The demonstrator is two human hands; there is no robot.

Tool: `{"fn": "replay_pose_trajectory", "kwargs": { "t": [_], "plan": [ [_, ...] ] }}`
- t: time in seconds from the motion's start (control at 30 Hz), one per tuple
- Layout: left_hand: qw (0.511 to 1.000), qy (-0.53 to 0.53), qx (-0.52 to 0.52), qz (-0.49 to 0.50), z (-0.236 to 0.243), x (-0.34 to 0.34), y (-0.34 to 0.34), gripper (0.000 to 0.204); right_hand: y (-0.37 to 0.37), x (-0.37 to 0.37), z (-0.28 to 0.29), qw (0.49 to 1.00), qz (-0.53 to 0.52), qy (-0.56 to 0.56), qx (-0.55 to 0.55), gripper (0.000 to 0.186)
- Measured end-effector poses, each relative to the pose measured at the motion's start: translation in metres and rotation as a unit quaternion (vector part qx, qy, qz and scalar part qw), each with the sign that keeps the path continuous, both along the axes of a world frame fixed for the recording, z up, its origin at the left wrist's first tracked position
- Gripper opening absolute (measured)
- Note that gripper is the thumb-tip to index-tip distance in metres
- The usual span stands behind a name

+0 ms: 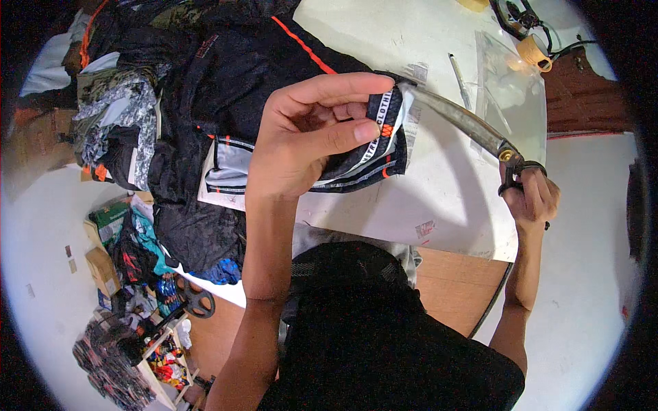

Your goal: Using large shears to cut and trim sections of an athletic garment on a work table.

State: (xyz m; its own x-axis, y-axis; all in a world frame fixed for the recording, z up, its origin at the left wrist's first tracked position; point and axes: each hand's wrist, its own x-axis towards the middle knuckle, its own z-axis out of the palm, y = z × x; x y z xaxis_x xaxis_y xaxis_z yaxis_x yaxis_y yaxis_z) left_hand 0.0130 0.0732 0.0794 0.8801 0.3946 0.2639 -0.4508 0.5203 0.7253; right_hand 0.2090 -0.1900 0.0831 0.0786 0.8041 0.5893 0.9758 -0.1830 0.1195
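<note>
My left hand (295,133) pinches a black elastic band (386,113) with white lettering and a small orange mark between thumb and fingers. More striped black-and-white band hangs below it, above the white table. In my right hand (533,198) is a pair of large metal scissors (473,127) with black handles. Their blades point up and to the left, and the tips meet the band's upper end by my left fingertips. Whether the blades are apart there is hard to see. Beneath and beyond my left hand spreads a dark garment (219,89) with an orange stripe.
A pen (459,79) and a clear plastic sheet (510,89) lie on the white table (473,226). A tape roll (534,53) and black cables sit at the far right. Folded camouflage fabric (123,109) is at the left, and a crate of colourful items (168,363) stands below.
</note>
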Motion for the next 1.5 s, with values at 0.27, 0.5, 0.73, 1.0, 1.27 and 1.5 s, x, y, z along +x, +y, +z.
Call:
{"fn": "replay_pose_trajectory", "kwargs": {
  "t": [0.27, 0.5, 0.73, 1.0, 1.27, 1.5],
  "plan": [
    [0.999, 0.033, -0.014, 0.022, -0.003, -0.003, -0.002, 0.038, 0.017, -0.028, -0.034, 0.956, -0.133, 0.224, 0.135, 0.035],
    [0.966, 0.203, 0.141, 0.077, -0.01, 0.007, -0.03, 0.031, 0.083, -0.087, -0.017, 0.613, -0.055, 0.731, 0.296, 0.027],
    [0.96, 0.222, 0.15, 0.08, -0.014, 0.0, -0.037, 0.029, 0.107, -0.092, -0.028, 0.625, -0.035, 0.707, 0.33, 0.024],
    [0.991, 0.125, 0.011, 0.039, -0.031, -0.002, -0.027, 0.035, 0.102, -0.083, -0.02, 0.62, 0.001, 0.717, 0.318, 0.03],
    [0.994, 0.112, -0.004, 0.006, -0.031, -0.005, -0.022, 0.036, 0.112, -0.092, -0.024, 0.632, 0.05, 0.722, 0.278, 0.032],
    [0.993, 0.122, -0.004, -0.004, -0.028, -0.005, -0.024, 0.035, 0.109, -0.09, -0.028, 0.646, 0.075, 0.703, 0.288, 0.03]
  ]
}}
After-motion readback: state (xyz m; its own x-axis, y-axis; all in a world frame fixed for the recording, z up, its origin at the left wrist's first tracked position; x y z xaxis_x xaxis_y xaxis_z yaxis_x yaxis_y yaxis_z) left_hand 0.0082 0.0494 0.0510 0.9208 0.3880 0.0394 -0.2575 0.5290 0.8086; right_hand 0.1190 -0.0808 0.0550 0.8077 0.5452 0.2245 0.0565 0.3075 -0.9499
